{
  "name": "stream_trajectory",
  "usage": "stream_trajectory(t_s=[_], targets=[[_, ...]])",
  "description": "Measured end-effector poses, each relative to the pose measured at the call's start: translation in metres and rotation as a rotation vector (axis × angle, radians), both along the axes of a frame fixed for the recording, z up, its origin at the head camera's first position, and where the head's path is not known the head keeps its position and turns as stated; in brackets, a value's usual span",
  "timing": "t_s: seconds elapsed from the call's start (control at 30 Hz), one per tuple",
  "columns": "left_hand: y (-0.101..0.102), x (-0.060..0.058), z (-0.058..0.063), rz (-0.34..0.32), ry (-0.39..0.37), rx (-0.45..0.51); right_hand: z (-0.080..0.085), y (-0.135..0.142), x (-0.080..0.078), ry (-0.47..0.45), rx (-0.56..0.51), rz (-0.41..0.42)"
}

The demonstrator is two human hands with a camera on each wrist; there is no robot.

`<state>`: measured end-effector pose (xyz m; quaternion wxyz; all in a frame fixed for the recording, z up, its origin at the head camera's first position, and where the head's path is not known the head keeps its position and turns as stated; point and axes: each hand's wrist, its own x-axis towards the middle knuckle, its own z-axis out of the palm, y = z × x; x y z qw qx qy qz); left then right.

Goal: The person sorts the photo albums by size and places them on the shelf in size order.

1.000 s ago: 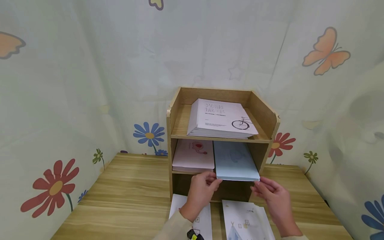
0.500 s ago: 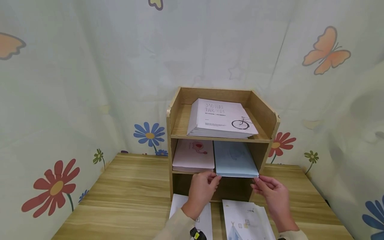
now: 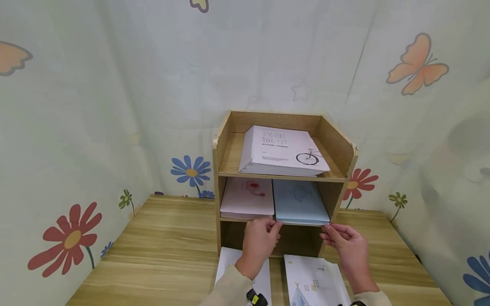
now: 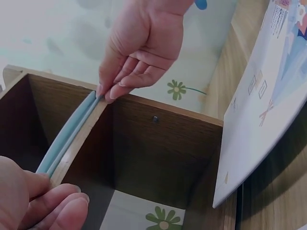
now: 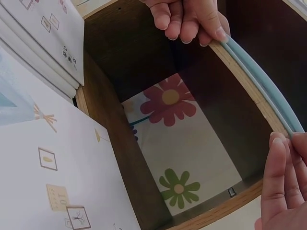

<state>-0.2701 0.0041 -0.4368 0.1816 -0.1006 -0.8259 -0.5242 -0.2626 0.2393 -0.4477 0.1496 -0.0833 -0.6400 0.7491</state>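
On the middle level of a wooden desk shelf point(image 3: 340, 155) lies a short stack of light-blue notebooks point(image 3: 300, 202), right of a matching stack of pink notebooks point(image 3: 246, 195). My left hand point(image 3: 258, 242) pinches the blue stack's front left corner. At the front right corner, my right hand point(image 3: 349, 250) pinches likewise. Both thumbs lie on the blue edge in the left wrist view, where the notebooks point(image 4: 67, 134) sit almost level with the board's front edge. Fingers of both hands bend below that board.
A thick stack of white books point(image 3: 283, 148) with a bicycle drawing fills much of the top level. White booklets lie on the wooden table point(image 3: 153, 250) before the shelf, one pile at left point(image 3: 262, 276) and one at right point(image 3: 314, 280). A patterned curtain point(image 3: 153, 85) hangs behind.
The blue notebooks have slid back into the shelf, their front edge now almost in line with the board. Both hands have moved slightly inward with them.
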Motion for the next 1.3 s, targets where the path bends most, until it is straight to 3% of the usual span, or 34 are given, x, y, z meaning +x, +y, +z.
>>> stream_trajectory(t_s=[0.4, 0.9, 1.3], targets=[[0.004, 0.001, 0.003, 0.056, 0.038, -0.038, 0.0, -0.003, -0.002, 0.012, -0.061, -0.012], [-0.001, 0.001, -0.003, 0.01, 0.064, -0.083, 0.001, -0.015, 0.003, 0.041, -0.091, -0.019], [-0.011, 0.015, 0.004, -0.034, 0.127, -0.139, 0.003, -0.03, 0.018, 0.027, -0.019, 0.032]])
